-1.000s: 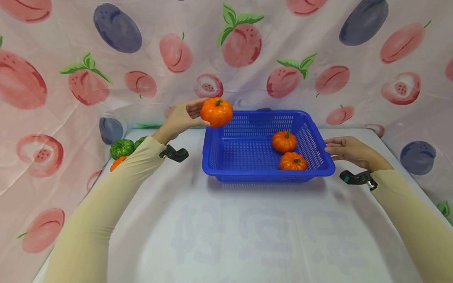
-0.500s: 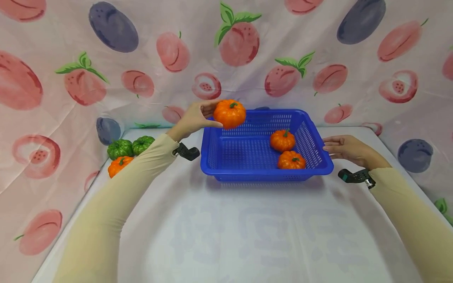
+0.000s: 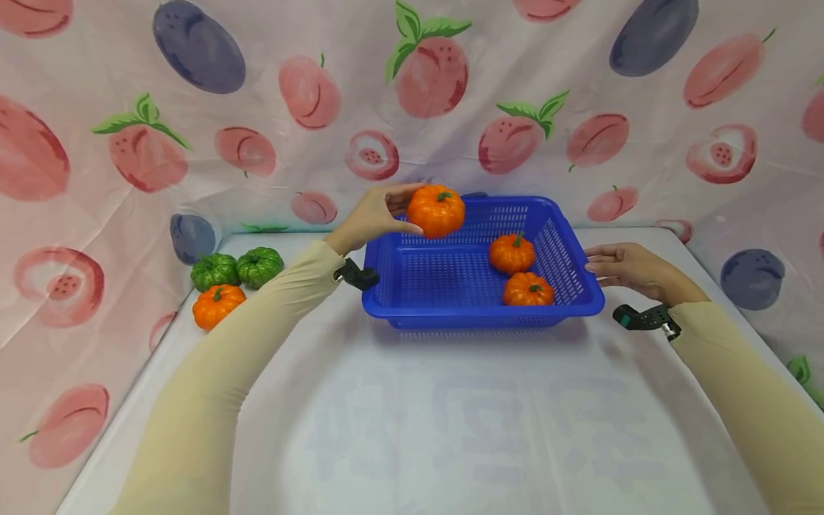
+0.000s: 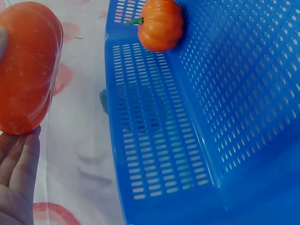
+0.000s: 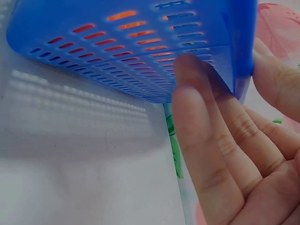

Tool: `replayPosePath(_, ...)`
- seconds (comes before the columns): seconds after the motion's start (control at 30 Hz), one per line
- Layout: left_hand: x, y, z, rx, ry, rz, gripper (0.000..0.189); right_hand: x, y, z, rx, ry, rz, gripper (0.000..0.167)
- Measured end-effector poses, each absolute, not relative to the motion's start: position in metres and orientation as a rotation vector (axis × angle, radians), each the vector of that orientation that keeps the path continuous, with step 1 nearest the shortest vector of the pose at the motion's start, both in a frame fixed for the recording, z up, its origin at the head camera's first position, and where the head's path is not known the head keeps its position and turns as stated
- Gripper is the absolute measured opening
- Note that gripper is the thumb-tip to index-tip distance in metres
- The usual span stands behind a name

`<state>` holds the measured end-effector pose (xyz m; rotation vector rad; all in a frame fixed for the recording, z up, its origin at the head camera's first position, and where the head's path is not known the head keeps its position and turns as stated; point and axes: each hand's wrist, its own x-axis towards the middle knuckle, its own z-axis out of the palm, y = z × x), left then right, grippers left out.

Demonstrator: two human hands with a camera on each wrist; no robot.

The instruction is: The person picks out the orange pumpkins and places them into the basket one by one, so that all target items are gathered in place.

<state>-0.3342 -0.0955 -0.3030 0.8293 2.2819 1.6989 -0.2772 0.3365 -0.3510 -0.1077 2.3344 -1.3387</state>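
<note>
My left hand (image 3: 376,218) grips an orange mini pumpkin (image 3: 435,212) with a green stem, thumb in front and fingers behind. It hangs over the back left of a blue perforated plastic basket (image 3: 483,312). In the left wrist view that pumpkin (image 4: 30,65) fills the upper left, apart from the basket wall (image 4: 150,159). Inside the basket, toward its right side, sit two more orange pumpkins, one behind (image 3: 511,254) and one in front (image 3: 528,290). At the basket's right end my right hand (image 3: 637,272) holds the rim (image 5: 243,51), thumb on one side and fingers under it.
Two green pumpkins (image 3: 260,267) and one orange pumpkin (image 3: 217,306) stand on the white table (image 3: 412,415) at the far left, beside my left sleeve. A fruit-printed cloth (image 3: 322,164) hangs behind and around the table. Each wrist carries a black camera mount (image 3: 646,317).
My left hand has carried its pumpkin rightward and slightly down, from the basket's left edge to over it. The left-side pumpkins show more fully. My right hand has stayed at the rim.
</note>
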Motion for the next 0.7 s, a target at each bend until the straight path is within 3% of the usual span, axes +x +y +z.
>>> replayPosePath(0.7, -0.338, -0.072, -0.318, 0.846, 2.281, 1.601, 0.073, -0.275, 0.335, -0.350, -0.085, 2.369, -1.323, 0.069)
